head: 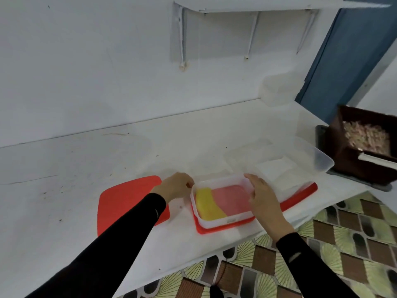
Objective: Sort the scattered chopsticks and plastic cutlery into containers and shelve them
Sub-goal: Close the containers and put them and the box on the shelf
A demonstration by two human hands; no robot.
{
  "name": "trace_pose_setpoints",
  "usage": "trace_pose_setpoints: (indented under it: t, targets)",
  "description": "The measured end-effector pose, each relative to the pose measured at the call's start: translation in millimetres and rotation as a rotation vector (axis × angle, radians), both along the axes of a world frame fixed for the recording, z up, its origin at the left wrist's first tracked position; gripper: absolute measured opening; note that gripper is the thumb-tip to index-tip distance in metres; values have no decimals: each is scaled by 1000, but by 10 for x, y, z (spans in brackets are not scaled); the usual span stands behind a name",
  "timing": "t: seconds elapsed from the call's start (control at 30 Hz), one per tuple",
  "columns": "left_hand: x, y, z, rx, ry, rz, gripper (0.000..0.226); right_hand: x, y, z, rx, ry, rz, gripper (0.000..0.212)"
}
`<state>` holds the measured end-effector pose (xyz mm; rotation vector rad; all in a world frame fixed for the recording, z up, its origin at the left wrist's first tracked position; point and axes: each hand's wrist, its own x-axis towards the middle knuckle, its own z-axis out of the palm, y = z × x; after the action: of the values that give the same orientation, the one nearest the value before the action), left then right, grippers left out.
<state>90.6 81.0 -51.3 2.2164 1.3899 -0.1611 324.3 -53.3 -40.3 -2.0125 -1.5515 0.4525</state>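
Left hand [177, 186] at the left rim of the small clear container [223, 221], fingers curled tight onto the edge, gripping it. Right hand [265, 197] on the opposite wall, fingers reaching along the outside toward the far corner, thumb turned toward the inside, pinching the wall between; narrow spread, nothing else held. Black sleeves [129, 233] on both arms.

Small clear container standing flat on a red lid [206, 231] near the front edge of the white counter [64, 190], between the two hands. Inside it, a yellow shape [207, 206] at the left and a reddish patch beside it; too blurred to tell what either is.

Second red lid [126, 203] lying flat on the counter to the left, partly hidden under the left forearm. Larger clear tub [318, 162] to the right on a third red lid [300, 196], close beside the right hand. Dark brown box [343, 134] further right, with pale, blurred contents. White shelf [257, 6] on the wall above
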Motion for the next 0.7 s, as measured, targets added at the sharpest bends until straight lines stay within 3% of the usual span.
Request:
trace_pose_setpoints:
  t: [0.2,0.33,0.43,0.53,0.7]
  targets:
    - [104,-3,-57,-87,-123,104,20,326,192,24,102,80,116,54]
    - [116,28,-86,-146,-95,117,26,416,254,46,90,140,147,53]
    - [96,76,-22,-125,-152,188,15,426,268,24,125,174,159,49]
    - [-4,196,72,-29,-238,289,3,388,306,-15,226,205,123,43]
    - [-182,431,196,275,-352,424,14,303,550,-52,244,156,132,39]
